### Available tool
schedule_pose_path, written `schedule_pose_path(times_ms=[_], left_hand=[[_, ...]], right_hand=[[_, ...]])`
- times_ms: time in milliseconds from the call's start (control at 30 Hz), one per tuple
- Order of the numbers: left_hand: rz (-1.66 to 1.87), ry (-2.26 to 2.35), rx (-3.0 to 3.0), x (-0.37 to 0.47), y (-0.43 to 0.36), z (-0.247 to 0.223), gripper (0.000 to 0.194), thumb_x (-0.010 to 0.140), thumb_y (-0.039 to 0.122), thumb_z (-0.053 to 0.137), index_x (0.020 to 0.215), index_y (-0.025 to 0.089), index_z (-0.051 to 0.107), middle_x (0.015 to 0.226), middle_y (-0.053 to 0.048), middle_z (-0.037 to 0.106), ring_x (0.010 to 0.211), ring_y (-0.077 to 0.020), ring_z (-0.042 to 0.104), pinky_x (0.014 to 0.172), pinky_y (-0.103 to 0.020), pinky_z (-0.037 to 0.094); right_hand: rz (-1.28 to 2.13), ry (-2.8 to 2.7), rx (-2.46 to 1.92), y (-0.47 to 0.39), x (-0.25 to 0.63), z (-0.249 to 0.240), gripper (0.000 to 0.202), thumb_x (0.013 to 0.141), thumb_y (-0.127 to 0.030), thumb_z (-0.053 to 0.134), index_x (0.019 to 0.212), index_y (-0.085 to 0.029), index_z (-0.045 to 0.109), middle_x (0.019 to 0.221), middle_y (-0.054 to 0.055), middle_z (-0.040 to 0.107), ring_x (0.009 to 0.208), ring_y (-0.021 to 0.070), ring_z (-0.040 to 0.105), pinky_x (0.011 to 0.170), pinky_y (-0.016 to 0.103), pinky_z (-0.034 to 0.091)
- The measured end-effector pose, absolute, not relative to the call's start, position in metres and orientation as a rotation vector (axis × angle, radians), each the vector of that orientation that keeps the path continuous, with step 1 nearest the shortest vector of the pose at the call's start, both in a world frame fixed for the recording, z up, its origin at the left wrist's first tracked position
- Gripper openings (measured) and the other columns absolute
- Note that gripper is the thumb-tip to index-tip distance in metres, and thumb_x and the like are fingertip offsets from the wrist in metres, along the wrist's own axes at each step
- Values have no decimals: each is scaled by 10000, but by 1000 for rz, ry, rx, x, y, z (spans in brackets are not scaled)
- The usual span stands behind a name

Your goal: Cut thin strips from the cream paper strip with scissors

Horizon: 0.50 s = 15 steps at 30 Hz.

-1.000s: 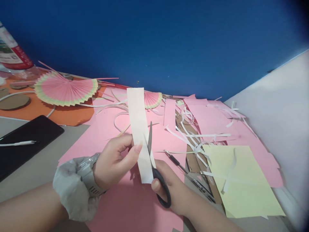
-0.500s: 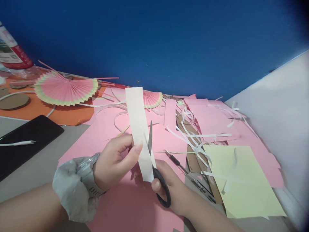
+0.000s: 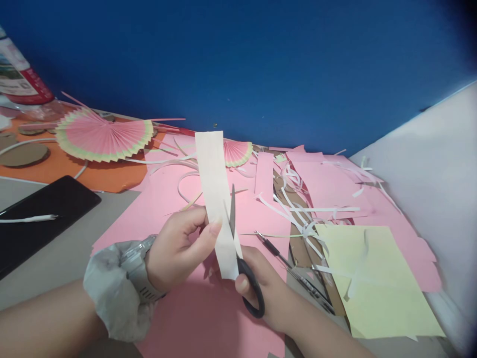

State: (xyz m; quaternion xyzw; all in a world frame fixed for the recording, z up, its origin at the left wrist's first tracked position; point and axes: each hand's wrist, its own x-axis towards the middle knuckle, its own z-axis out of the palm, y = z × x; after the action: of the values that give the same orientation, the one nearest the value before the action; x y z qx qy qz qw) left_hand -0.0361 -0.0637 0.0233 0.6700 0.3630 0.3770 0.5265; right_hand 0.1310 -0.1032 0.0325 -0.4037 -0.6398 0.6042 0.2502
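Head view: paper strip (image 3: pixel 213 174) held between left hand (image 3: pixel 182 253) and right hand (image 3: pixel 266 281)

The left hand grips the paper strip at mid-length, thumb on the near face, index finger curled at the left edge. The strip is off-white and stands roughly upright; its upper part extends above the left thumb, and its lower end lies between the two hands. The right hand is closed on the black-handled scissors (image 3: pixel 241 264), thumb at the handle loop. The blades point away from the person and meet the right edge of the strip; a narrow sliver of paper shows to their right.

A grey scrunchie (image 3: pixel 115 293) and a watch (image 3: pixel 143 286) encircle the left wrist.

Below the hands: pink paper (image 3: pixel 208 333). To the right of the right hand: a pen (image 3: pixel 269 243), then a pale yellow sheet (image 3: pixel 387 283). Beyond the left hand: a black flat device (image 3: pixel 69 196) with a white cable end (image 3: pixel 40 218) on it, and an orange sheet (image 3: pixel 122 179) bearing a large pleated fan (image 3: pixel 108 134). A smaller fan (image 3: pixel 238 153) lies just beside the strip in the view. A blue panel (image 3: pixel 238 69) closes the far side.
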Motion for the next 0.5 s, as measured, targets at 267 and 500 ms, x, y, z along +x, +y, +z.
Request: schedule_pose_path(times_ms=[267, 500], left_hand=[[914, 831, 1652, -36, -63, 24, 331, 897, 301, 383, 606, 165, 465, 452, 19, 535, 420, -84, 493, 425, -189, 394], [895, 865, 1671, -35, -63, 25, 333, 884, 273, 387, 585, 151, 471, 468, 10, 526, 422, -78, 482, 427, -185, 384]], right_hand=[[1651, -1871, -1036, -104, 134, 39, 526, 844, -629, 304, 954, -168, 532, 697, 28, 483, 586, 164, 442, 575, 304, 447], [1499, -1865, -1163, -108, 134, 39, 532, 851, -635, 265, 872, -169, 521, 756, 51, 502, 689, 192, 464, 633, 304, 458]])
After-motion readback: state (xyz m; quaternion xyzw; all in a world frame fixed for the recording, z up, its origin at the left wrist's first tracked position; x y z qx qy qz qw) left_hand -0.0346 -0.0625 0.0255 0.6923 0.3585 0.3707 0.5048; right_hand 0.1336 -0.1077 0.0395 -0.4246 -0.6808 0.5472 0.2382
